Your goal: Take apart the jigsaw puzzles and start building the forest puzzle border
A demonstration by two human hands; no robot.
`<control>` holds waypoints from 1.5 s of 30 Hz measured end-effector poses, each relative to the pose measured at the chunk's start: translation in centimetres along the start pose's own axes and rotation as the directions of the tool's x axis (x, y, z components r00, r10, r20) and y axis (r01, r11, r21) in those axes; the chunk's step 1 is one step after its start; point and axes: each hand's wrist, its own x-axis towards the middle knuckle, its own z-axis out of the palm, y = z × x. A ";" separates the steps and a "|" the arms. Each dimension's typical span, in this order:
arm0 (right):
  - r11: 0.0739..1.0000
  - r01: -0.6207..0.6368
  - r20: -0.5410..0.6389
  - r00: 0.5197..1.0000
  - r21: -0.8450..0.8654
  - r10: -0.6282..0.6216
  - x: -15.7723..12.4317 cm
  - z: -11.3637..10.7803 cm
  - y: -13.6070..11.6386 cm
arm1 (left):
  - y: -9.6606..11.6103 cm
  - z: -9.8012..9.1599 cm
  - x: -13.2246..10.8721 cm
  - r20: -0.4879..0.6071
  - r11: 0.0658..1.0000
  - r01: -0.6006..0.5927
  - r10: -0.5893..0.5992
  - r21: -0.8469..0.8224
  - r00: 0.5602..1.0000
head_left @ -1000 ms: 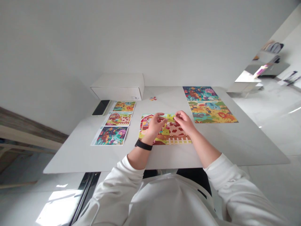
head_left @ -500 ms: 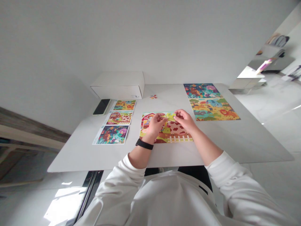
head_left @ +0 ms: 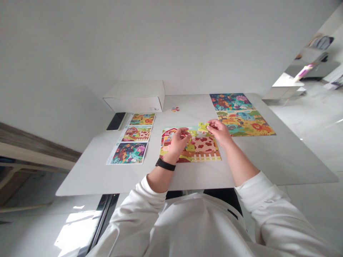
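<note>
My right hand [head_left: 219,131] pinches a yellow-green jigsaw puzzle piece [head_left: 203,127] by its right edge, above the top right of the farm puzzle [head_left: 205,144]. The puzzle lies flat in front of me and shows a red barn, a spotted cow and a white fence. Over its left half is my left hand [head_left: 179,142], with a black band at the wrist and fingers curled in towards the thumb. A yellow-green patch shows at those fingertips; whether it is a held piece or part of the puzzle is unclear. My left hand hides part of the barn side.
Small loose puzzle pieces [head_left: 175,109] lie near the wall. At the back left stand a white box [head_left: 134,103] and a phone [head_left: 115,121], beside a sheet with three pictures [head_left: 128,153]. Two colourful animal pictures [head_left: 245,123] lie on the right of the white table [head_left: 281,160].
My right hand has moved right and slightly away from me with the yellow-green puzzle piece, parting from my left hand. My left hand stays almost in place.
</note>
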 end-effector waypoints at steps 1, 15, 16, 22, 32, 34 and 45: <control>1.000 -0.003 0.005 1.000 -0.002 0.003 0.1 -0.1 0.0 | 0.0 0.0 0.0 0.001 1.000 -0.007 0.007 0.012 1.000; 0.963 -0.017 0.063 0.997 -0.270 0.035 0.5 -0.2 1.6 | -1.1 -0.4 -0.5 0.305 0.667 -0.455 0.337 0.590 0.891; 0.956 -0.004 0.069 0.997 -0.292 0.026 0.5 -0.2 1.7 | -1.1 -0.3 -0.6 0.334 0.633 -0.459 0.315 0.624 0.888; 0.906 0.032 0.068 0.998 -0.423 -0.003 0.5 0.2 2.0 | -1.1 0.1 -0.8 0.408 0.503 -0.479 0.251 0.720 0.878; 0.786 0.077 0.083 0.996 -0.613 -0.032 0.4 0.6 1.7 | -1.4 0.5 -1.0 0.439 0.407 -0.479 0.192 0.778 0.878; 0.757 0.076 0.088 0.996 -0.649 -0.025 0.4 0.7 1.6 | -1.5 0.5 -1.0 0.440 0.384 -0.473 0.176 0.793 0.881; 0.651 0.135 0.138 0.989 -0.747 -0.047 0.5 1.0 1.5 | -0.9 1.0 -1.3 0.422 0.311 -0.435 0.111 0.845 0.900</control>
